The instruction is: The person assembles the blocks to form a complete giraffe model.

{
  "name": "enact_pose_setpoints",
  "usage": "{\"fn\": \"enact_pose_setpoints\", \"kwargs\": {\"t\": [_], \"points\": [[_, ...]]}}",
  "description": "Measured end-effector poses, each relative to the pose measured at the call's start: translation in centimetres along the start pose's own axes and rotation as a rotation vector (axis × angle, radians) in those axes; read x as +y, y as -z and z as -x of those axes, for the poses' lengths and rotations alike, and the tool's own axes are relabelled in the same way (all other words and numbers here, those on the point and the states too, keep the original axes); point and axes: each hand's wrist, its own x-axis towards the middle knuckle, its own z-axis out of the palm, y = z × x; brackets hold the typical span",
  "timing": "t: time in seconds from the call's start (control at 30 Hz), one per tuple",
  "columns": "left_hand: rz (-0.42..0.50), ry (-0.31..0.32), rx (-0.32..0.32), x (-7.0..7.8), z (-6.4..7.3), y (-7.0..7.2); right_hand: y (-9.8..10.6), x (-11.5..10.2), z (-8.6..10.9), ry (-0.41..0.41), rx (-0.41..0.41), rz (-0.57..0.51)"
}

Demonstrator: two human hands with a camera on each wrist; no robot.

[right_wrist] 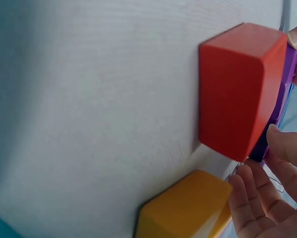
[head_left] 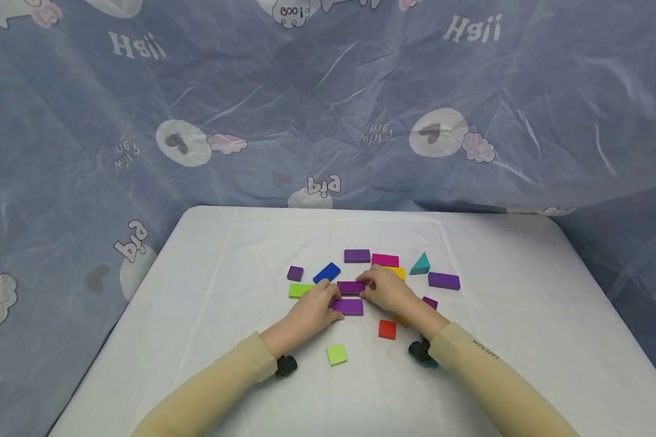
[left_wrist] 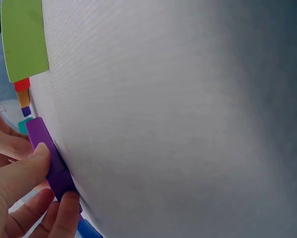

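Nearest on the white cloth [head_left: 240, 364]: lime square block [head_left: 336, 355], lying flat. Beyond it, right, red block [head_left: 387, 329]. Then front purple rectangular block [head_left: 348, 308], mid-table; left hand [head_left: 311, 308] pinches its left end, thumb on the near side. Just behind, second purple block [head_left: 351, 286], right end between thumb and fingers of right hand [head_left: 389, 289]. Farther: blue block [head_left: 327, 273], angled; teal triangular block [head_left: 421, 264]; magenta block [head_left: 385, 260].

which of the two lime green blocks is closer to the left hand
The lime green rectangular block, partly hidden by the left hand in the head view; the lime green square block lies apart, fully visible.
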Motion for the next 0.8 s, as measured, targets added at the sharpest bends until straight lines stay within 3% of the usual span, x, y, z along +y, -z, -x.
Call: {"fn": "enact_pose_setpoints", "kwargs": {"t": [0.37, 0.8], "points": [[0.009, 0.0, -0.009, -0.3, -0.3, 0.0, -0.2, 0.0, 0.4, 0.056, -0.003, 0.024], [-0.023, -0.007, -0.006, -0.4, -0.4, 0.0, 0.0, 0.1, 1.0, 0.12, -0.089, 0.076]]}}
